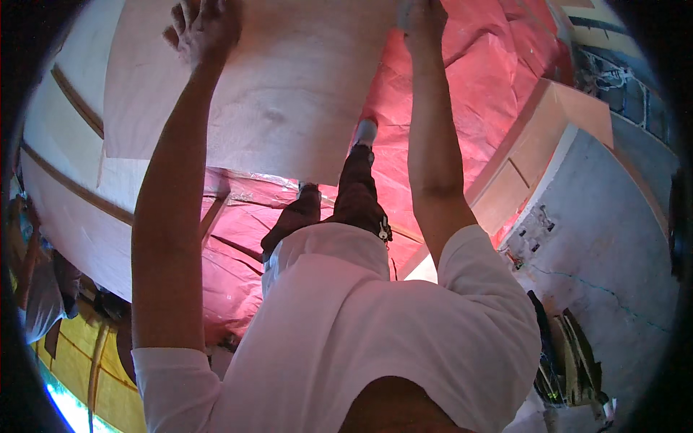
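Observation:
A large thin plywood sheet (289, 108) spans the upper middle, pale and pinkish-brown, its far end cut off by the picture's upper edge. Over its upper left part lies my left hand (202, 32), fingers spread apart, with nothing seen in it. My right hand (424, 18) is at the sheet's right edge, partly cut off at the top. Its fingers look curled in, beside a small greyish patch; what they hold cannot be made out.
Red plastic sheeting (476, 94) covers the floor under my legs. A plywood box-like piece (530, 159) stands at the right, before a grey wall (599, 216) with an electrical box (530, 229). Pale panels with wooden battens (76, 191) curve along the left.

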`<state>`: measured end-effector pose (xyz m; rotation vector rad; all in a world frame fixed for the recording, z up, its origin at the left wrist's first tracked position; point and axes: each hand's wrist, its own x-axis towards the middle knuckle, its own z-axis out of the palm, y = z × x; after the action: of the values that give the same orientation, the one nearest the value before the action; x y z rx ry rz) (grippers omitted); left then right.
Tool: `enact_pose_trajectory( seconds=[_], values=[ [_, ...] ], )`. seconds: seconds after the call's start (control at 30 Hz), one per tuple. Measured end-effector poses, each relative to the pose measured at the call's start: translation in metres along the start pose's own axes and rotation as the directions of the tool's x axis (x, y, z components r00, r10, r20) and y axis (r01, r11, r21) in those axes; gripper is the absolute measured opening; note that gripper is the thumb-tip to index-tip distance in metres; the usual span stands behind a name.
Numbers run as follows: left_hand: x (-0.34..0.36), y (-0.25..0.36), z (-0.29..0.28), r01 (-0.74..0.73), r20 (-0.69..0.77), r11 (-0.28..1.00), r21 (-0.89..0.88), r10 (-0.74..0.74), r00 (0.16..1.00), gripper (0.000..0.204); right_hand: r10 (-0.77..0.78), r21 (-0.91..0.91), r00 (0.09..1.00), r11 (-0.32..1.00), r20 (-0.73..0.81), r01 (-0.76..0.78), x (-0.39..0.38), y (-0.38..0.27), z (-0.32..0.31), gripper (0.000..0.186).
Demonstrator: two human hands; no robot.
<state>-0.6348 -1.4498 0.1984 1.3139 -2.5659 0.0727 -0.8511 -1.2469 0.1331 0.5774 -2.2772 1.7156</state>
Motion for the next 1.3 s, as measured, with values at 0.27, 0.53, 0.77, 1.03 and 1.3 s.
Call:
enact_pose_trajectory(
  seconds=[0.27, 0.53, 0.77, 1.03, 1.3],
  values=[
    [0.000, 0.000, -0.006, 0.033, 0.058, 0.999, -0.014, -0.032, 0.998, 0.051, 0.331, 0.260, 0.890, 0.872, 0.312, -0.415, -0.001, 0.018, -0.006, 0.037],
    [0.002, 0.007, -0.002, 0.046, 0.070, 0.998, -0.038, -0.043, 0.997, 0.052, -0.273, -0.467, 0.867, 0.754, 0.416, 0.462, 0.009, 0.056, -0.022, 0.023],
    [-0.001, 0.002, -0.007, 0.016, 0.062, 1.000, -0.026, -0.014, 0.998, 0.052, 0.514, -0.016, 0.799, 0.844, 0.312, -0.537, -0.065, -0.030, -0.040, 0.045],
    [0.004, -0.004, 0.003, -0.026, 0.016, 0.999, 0.020, 0.026, 1.000, 0.053, 0.434, 0.161, 0.853, 0.856, 0.292, -0.491, -0.135, -0.050, -0.061, 0.038],
    [0.008, -0.001, 0.001, -0.028, 0.056, 1.000, -0.012, 0.029, 0.998, 0.057, 0.493, 0.206, 0.822, 0.806, 0.285, -0.554, -0.168, -0.087, -0.081, 0.040]
  ],
)
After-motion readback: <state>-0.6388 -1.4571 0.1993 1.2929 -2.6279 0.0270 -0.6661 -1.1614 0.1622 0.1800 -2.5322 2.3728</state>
